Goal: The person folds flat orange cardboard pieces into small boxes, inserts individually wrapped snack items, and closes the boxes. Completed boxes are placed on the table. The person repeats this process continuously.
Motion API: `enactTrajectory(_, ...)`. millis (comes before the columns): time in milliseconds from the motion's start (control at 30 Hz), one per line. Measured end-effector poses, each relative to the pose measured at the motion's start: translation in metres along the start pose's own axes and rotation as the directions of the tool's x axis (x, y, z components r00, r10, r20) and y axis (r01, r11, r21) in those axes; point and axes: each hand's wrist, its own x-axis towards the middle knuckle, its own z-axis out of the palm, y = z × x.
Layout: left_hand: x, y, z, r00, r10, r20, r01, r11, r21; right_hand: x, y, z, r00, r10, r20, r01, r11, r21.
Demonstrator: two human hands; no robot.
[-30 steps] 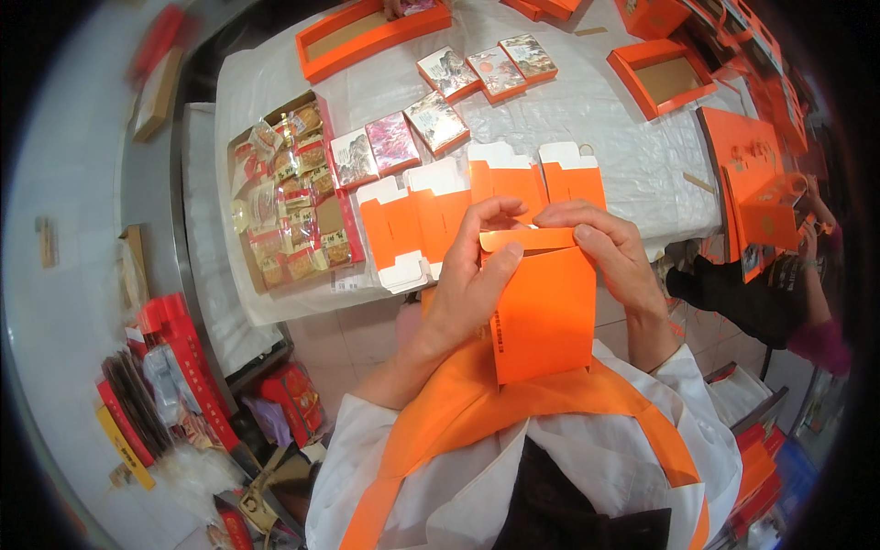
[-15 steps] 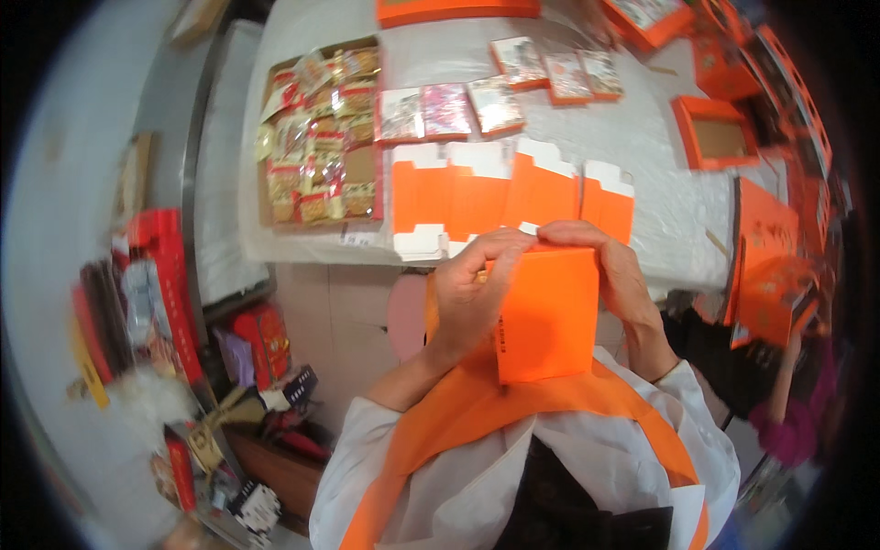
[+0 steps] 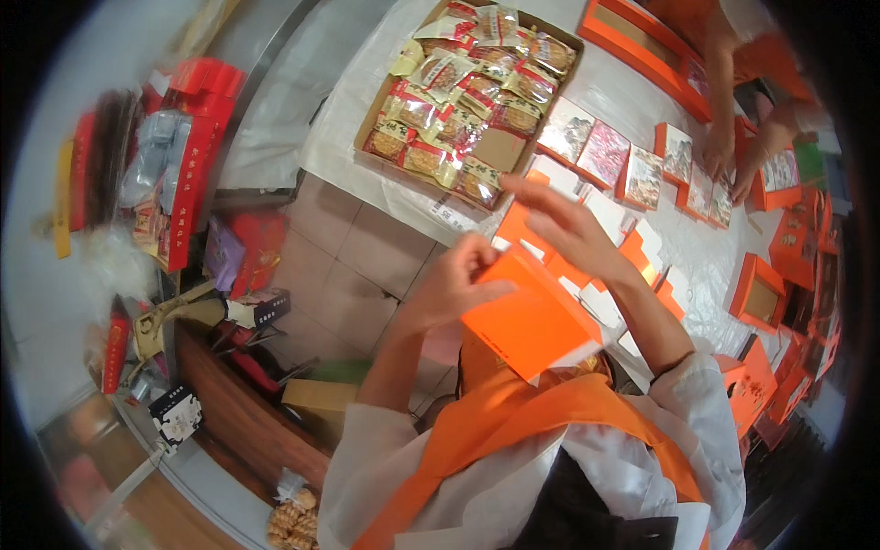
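Observation:
An orange carton (image 3: pixel 527 316) is tilted in front of my chest, with my left hand (image 3: pixel 458 284) closed on its far left edge. My right hand (image 3: pixel 573 229) is off the carton, its fingers stretched towards the near corner of a cardboard tray (image 3: pixel 417 188). In that tray lie several wrapped round pastries (image 3: pixel 426 160) in clear, red and gold packets. A bare patch of its bottom shows at the right side. Under my right hand and forearm, flat-folded orange and white cartons (image 3: pixel 600 215) lie in a row, partly hidden.
Beyond the folded cartons lie several small picture-topped boxes (image 3: pixel 600 156). Another person's hands (image 3: pixel 729 170) touch some of them. A long orange box (image 3: pixel 642 41) and an orange open box (image 3: pixel 759 293) rest on the table. Packaging and bags (image 3: pixel 156 165) crowd the left side.
My right hand has let go of the carton and reached out to the tray. The carton has tilted in my left hand. My view has turned, and another person's hands have come in.

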Motion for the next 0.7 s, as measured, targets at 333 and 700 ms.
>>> enactTrajectory(333,-0.033,-0.080,-0.093,0.444,-0.251,-0.860,-0.123,0.934,-0.336,0.156,0.198,0.028,0.880,0.444,-0.168,-0.335,0.331,-0.882)
enactTrajectory(700,-0.001,-0.084,-0.100,0.451,-0.196,-0.871,-0.216,0.922,-0.320,0.143,0.194,-0.017,0.884,0.466,-0.027,-0.323,0.568,-0.757)
